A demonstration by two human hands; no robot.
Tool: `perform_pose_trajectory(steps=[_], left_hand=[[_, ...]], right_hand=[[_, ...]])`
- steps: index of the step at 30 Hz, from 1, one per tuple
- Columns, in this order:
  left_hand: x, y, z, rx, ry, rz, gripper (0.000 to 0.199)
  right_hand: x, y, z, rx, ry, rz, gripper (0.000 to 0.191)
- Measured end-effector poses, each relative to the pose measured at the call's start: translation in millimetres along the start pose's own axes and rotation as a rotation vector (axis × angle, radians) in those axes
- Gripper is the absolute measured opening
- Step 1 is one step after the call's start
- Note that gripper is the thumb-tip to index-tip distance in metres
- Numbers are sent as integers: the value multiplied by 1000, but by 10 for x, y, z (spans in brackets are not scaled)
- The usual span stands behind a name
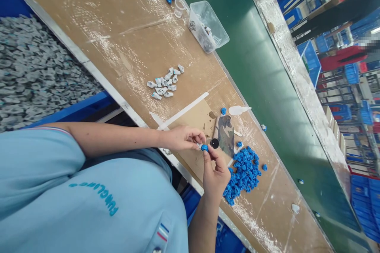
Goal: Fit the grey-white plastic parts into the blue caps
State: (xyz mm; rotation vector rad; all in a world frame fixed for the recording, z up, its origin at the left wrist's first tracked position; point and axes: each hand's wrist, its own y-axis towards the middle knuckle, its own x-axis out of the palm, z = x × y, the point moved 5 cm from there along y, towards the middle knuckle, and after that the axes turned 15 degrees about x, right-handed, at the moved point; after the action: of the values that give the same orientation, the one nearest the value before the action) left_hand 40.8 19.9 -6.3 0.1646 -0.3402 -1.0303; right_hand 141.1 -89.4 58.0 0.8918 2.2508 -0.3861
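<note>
Light-blue shirt cloth point(118, 189) with teal lettering is seen nearest the head camera, at lower left. Beyond it, a long bench point(103, 19) is surfaced in scuffed brown board, edged with pale metal and bordered on its far side by a smooth green strip point(252, 59). Beside the near edge, a blue plastic crate point(86, 104) is filled with small grey pieces point(44, 71). Across the room, racks are lined with blue plastic bins point(352, 73), and a person in red point(341, 57) is partly shown.

Both forearms are extended over the near edge, and the fingers are brought together above the bench. A small rounded blue piece point(204, 148) is pinched between thumb and finger of the right hand point(217, 174). By the left hand point(185, 138), a pale bit against it is gripped with curled fingers. A heap of matching blue pieces point(245, 170) is spread beyond the right hand, near a flat camouflage-patterned case point(225, 134).
</note>
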Motion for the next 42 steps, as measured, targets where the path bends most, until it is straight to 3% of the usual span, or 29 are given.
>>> perform_pose_trajectory(steps=[6, 9, 15, 22, 27, 34, 42], left_hand=[[21, -6, 38, 49, 28, -71, 22], [29, -7, 48, 47, -21, -97, 24], [70, -38, 33, -26, -127, -163, 30], [55, -29, 51, -84, -275, -52, 29], [22, -15, 41, -122, -233, -5, 30], [31, -37, 5, -255, -314, -60, 39], [24, -16, -47, -335, -363, -112, 46]], right_hand=[[-33, -15, -98, -236, -44, -33, 16], [-58, 19, -82, -197, -45, -91, 15], [-27, 68, -18, -26, 7, -327, 12], [69, -13, 136, 126, 164, -176, 16], [113, -71, 213, 178, 213, -94, 21], [123, -100, 181, 163, 202, -160, 19], [148, -105, 117, 87, 202, -145, 16]])
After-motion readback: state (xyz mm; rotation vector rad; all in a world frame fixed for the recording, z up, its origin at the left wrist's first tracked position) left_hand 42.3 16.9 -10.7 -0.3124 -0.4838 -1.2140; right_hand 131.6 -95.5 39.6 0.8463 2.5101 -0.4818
